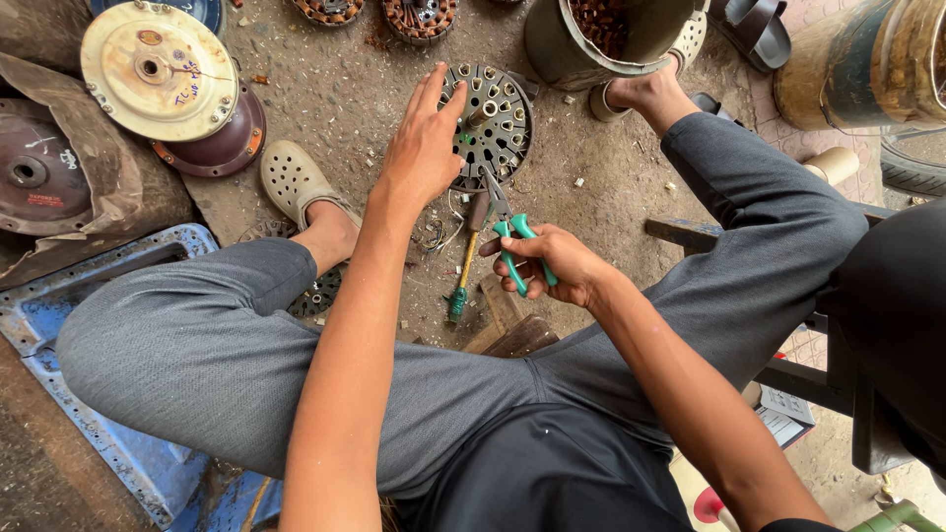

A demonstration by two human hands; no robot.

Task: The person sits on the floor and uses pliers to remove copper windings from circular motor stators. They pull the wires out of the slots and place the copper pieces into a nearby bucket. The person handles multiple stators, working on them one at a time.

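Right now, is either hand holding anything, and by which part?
The right hand grips green-handled pliers by the handles. The left hand holds nothing; its fingers rest on the round slotted stator.

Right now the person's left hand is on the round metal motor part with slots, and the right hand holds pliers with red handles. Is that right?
Not quite. The head view shows the left hand on the slotted round motor part, and the right hand does hold pliers, but their handles are green, not red.
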